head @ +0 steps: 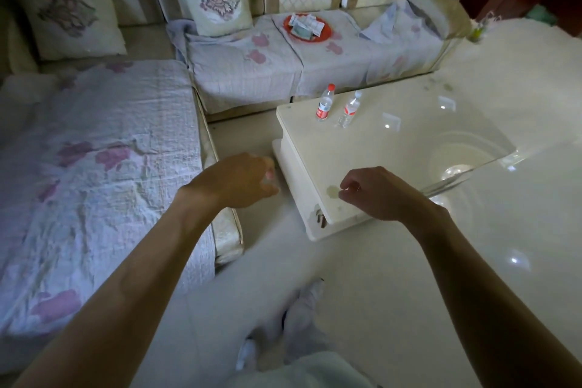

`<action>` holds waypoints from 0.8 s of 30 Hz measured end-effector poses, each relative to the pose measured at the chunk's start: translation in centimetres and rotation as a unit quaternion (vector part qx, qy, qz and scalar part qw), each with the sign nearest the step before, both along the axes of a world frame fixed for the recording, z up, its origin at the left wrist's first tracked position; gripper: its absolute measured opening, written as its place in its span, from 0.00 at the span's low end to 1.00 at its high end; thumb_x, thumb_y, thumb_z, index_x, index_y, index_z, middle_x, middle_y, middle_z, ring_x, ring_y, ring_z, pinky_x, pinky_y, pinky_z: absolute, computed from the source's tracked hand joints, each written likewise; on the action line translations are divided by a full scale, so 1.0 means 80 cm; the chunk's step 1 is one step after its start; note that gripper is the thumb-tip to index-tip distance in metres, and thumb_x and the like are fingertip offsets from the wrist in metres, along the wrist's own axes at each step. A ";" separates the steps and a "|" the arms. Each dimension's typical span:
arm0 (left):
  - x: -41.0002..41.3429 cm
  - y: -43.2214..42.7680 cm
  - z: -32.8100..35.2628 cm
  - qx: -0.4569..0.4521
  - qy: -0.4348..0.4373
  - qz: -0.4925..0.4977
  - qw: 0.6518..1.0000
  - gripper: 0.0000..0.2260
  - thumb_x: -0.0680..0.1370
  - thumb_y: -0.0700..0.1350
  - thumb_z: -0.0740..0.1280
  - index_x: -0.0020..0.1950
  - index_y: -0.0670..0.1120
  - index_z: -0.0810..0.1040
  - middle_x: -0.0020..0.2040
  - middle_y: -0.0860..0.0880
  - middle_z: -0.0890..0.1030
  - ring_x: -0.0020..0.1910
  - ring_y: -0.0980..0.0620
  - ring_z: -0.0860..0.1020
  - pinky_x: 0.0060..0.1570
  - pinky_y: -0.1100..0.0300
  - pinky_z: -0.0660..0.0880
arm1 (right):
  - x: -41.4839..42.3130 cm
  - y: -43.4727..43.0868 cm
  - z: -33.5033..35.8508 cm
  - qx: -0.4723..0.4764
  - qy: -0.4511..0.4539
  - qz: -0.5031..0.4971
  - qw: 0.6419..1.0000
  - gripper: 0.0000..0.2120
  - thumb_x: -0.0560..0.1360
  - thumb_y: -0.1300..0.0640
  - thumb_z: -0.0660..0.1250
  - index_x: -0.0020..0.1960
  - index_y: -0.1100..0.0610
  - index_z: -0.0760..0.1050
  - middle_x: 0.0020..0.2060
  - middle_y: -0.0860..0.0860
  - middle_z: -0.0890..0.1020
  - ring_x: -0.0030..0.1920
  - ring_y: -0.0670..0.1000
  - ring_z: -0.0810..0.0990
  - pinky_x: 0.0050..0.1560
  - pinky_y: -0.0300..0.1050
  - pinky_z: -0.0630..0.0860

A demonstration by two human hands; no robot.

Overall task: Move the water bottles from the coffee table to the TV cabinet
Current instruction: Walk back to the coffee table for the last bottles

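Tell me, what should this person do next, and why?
Probably step closer and reach out: the red-capped bottle and the pale-capped bottle stand upright at the far end of the coffee table, while the left hand and right hand hover empty by its near corner.

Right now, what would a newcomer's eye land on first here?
The left hand and right hand hover empty in the foreground, fingers loosely curled. Beyond them a red-capped bottle and a pale-capped bottle stand upright, side by side, near the far left corner of the glossy coffee table. A red tray of papers sits on the sofa behind.
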State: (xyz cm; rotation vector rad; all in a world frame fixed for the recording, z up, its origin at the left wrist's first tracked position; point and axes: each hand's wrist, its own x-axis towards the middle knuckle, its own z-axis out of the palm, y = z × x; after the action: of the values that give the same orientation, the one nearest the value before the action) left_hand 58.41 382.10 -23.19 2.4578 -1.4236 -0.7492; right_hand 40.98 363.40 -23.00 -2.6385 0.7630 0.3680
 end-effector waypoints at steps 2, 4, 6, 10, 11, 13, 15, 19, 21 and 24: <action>0.015 -0.019 0.002 0.003 -0.004 -0.006 1.000 0.15 0.76 0.55 0.65 0.58 0.49 0.76 0.54 0.48 0.80 0.52 0.48 0.77 0.52 0.53 0.74 | 0.021 -0.024 -0.005 0.014 -0.004 0.007 1.000 0.14 0.77 0.50 0.65 0.56 0.58 0.80 0.52 0.52 0.84 0.47 0.50 0.77 0.50 0.43 0.72; 0.033 -0.043 0.010 0.029 -0.011 -0.019 0.999 0.15 0.76 0.56 0.65 0.57 0.49 0.76 0.54 0.48 0.80 0.52 0.48 0.77 0.51 0.54 0.74 | 0.041 -0.053 -0.003 0.024 0.003 0.010 1.000 0.14 0.77 0.49 0.66 0.56 0.57 0.80 0.52 0.53 0.84 0.48 0.50 0.79 0.52 0.45 0.74; 0.058 -0.076 0.021 0.036 -0.030 -0.022 0.999 0.16 0.76 0.57 0.65 0.58 0.49 0.76 0.54 0.48 0.80 0.52 0.49 0.77 0.52 0.54 0.74 | 0.068 -0.090 0.003 0.021 -0.003 0.011 1.000 0.15 0.77 0.48 0.66 0.56 0.57 0.80 0.53 0.53 0.84 0.48 0.50 0.78 0.52 0.44 0.73; 0.103 -0.148 0.042 0.029 -0.048 -0.006 0.998 0.14 0.75 0.57 0.65 0.54 0.50 0.76 0.53 0.48 0.80 0.49 0.50 0.76 0.51 0.54 0.74 | 0.117 -0.163 0.016 0.016 -0.025 0.014 0.999 0.14 0.76 0.47 0.66 0.55 0.55 0.80 0.52 0.54 0.85 0.53 0.54 0.81 0.55 0.46 0.76; 0.112 -0.172 0.047 0.031 -0.053 -0.008 0.998 0.14 0.75 0.57 0.65 0.55 0.49 0.76 0.53 0.48 0.80 0.49 0.51 0.77 0.51 0.55 0.74 | 0.128 -0.180 0.016 0.017 -0.023 0.019 0.999 0.14 0.76 0.47 0.66 0.55 0.55 0.80 0.51 0.53 0.85 0.54 0.53 0.81 0.56 0.47 0.76; 0.127 -0.214 0.051 0.034 -0.063 -0.016 0.997 0.15 0.76 0.56 0.64 0.56 0.48 0.77 0.53 0.49 0.81 0.51 0.50 0.78 0.51 0.56 0.74 | 0.146 -0.218 0.010 0.022 -0.014 0.024 0.999 0.15 0.76 0.47 0.66 0.56 0.55 0.80 0.52 0.54 0.85 0.55 0.53 0.81 0.56 0.46 0.76; 0.134 -0.249 0.044 0.021 -0.064 -0.012 0.998 0.15 0.77 0.55 0.64 0.57 0.47 0.77 0.54 0.48 0.81 0.52 0.49 0.78 0.51 0.56 0.74 | 0.159 -0.252 0.002 0.022 -0.006 0.020 1.000 0.15 0.77 0.47 0.66 0.57 0.56 0.80 0.54 0.54 0.84 0.56 0.54 0.81 0.57 0.46 0.75; 0.156 -0.308 0.011 0.017 -0.056 -0.017 0.998 0.12 0.76 0.57 0.65 0.51 0.49 0.75 0.54 0.48 0.81 0.52 0.49 0.78 0.51 0.55 0.74 | 0.182 -0.304 -0.014 0.039 0.022 0.013 0.999 0.16 0.77 0.46 0.65 0.58 0.56 0.79 0.54 0.54 0.84 0.56 0.54 0.81 0.56 0.47 0.75; 0.173 -0.337 -0.005 0.033 -0.044 -0.027 0.998 0.13 0.76 0.57 0.64 0.55 0.51 0.75 0.54 0.49 0.80 0.53 0.49 0.77 0.53 0.55 0.73 | 0.193 -0.328 -0.024 0.053 0.036 0.010 0.998 0.16 0.77 0.47 0.64 0.58 0.57 0.79 0.55 0.54 0.84 0.56 0.54 0.80 0.56 0.46 0.75; 0.211 -0.386 -0.024 0.025 -0.034 -0.039 0.998 0.14 0.76 0.57 0.64 0.56 0.51 0.76 0.54 0.50 0.80 0.52 0.50 0.78 0.51 0.56 0.73 | 0.214 -0.373 -0.046 0.049 0.034 -0.015 0.998 0.17 0.78 0.47 0.64 0.59 0.57 0.79 0.57 0.55 0.83 0.57 0.55 0.80 0.56 0.47 0.76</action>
State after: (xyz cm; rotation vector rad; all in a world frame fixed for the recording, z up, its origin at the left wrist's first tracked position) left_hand 75.29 351.22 -25.13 2.4998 -1.5521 -0.7316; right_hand 58.12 333.57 -26.66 -2.5315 0.7844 0.4771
